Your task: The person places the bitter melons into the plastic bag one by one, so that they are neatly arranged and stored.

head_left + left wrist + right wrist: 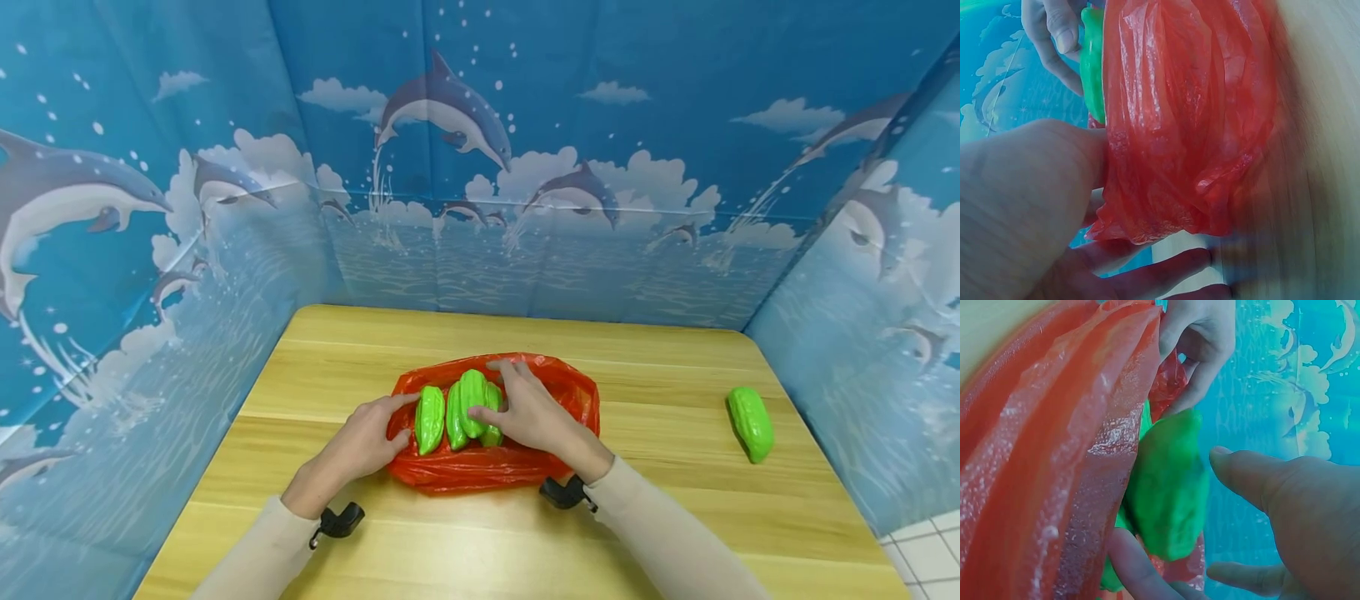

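A red plastic bag [442,479] lies with its mouth spread wide on the table. Several bright green, ridged, elongated fruits [430,421] are inside, side by side, one [472,404] on top of the others. At the bag's left edge, my left hand [363,437] grips the plastic; in the left wrist view its thumb goes behind the rim while other fingers [1160,273] stay outside. My right hand [536,412] hovers over the fruits, thumb and fingers spread around the top one. The right wrist view shows its thumb apart from that green fruit [1169,487].
Another green fruit [751,423] lies alone toward the right side of the wooden table [660,375]. Curtains [525,167] printed with dolphins and clouds stand behind the table and along both sides. A black wrist mount [564,492] shows below the right wrist.
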The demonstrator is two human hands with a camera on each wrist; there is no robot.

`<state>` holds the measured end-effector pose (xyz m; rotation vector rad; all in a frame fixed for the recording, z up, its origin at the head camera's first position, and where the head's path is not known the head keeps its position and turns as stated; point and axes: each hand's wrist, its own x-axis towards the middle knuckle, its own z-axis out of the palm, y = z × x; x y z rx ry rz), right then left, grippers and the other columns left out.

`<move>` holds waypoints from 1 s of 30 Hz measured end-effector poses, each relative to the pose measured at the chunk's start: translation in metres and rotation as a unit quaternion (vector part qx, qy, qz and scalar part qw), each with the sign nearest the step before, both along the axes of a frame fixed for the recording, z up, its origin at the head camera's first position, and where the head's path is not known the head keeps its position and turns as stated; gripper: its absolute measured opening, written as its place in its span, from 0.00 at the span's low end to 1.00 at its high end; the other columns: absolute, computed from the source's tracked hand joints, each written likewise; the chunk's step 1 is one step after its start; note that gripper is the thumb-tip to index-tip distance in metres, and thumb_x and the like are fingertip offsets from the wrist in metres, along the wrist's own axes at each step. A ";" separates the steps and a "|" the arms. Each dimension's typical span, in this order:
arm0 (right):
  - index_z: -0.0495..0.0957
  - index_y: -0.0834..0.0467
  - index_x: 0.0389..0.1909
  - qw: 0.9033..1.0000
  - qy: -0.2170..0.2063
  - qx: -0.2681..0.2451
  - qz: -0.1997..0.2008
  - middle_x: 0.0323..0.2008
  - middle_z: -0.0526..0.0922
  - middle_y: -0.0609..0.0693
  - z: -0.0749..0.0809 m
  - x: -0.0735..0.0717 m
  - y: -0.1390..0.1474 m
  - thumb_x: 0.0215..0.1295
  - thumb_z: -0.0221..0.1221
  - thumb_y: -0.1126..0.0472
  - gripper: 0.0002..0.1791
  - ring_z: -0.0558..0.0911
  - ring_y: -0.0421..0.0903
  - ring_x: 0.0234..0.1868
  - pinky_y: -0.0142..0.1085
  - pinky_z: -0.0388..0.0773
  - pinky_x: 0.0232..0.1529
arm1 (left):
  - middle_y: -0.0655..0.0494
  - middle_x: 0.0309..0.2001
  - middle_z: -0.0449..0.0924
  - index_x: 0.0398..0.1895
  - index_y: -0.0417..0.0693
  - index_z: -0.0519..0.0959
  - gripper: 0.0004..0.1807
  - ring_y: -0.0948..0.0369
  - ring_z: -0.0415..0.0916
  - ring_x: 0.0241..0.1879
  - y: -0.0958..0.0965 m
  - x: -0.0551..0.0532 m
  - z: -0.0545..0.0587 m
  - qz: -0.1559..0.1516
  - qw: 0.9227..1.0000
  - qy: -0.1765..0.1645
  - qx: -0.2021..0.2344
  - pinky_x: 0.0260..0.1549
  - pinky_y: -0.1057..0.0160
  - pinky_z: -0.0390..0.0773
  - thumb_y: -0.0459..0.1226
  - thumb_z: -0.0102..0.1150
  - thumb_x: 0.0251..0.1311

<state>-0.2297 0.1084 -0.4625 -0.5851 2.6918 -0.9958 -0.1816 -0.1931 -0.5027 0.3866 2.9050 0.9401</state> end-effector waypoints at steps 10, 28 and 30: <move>0.66 0.57 0.90 1.000 0.016 0.001 -0.010 0.82 0.73 0.68 0.004 0.012 0.016 0.80 0.75 0.42 0.49 0.87 0.41 0.44 0.44 0.90 0.49 | 0.41 0.80 0.83 0.85 0.45 0.78 0.35 0.37 0.80 0.80 0.003 0.004 0.000 0.000 1.000 0.005 0.000 0.80 0.33 0.80 0.33 0.71 0.77; 0.76 0.61 0.83 0.995 0.086 -0.015 -0.043 0.68 0.82 0.66 0.013 0.020 0.074 0.83 0.72 0.55 0.34 0.88 0.48 0.47 0.45 0.92 0.50 | 0.39 0.79 0.83 0.86 0.45 0.77 0.35 0.37 0.81 0.78 0.004 0.006 -0.004 0.008 1.000 0.011 -0.002 0.79 0.32 0.81 0.33 0.72 0.77; 0.77 0.61 0.82 0.994 0.094 -0.017 -0.048 0.68 0.82 0.66 0.013 0.020 0.081 0.84 0.72 0.55 0.33 0.88 0.48 0.48 0.45 0.92 0.50 | 0.39 0.79 0.83 0.86 0.45 0.77 0.35 0.36 0.81 0.78 0.005 0.006 -0.004 0.004 1.000 0.014 -0.002 0.79 0.32 0.81 0.33 0.72 0.77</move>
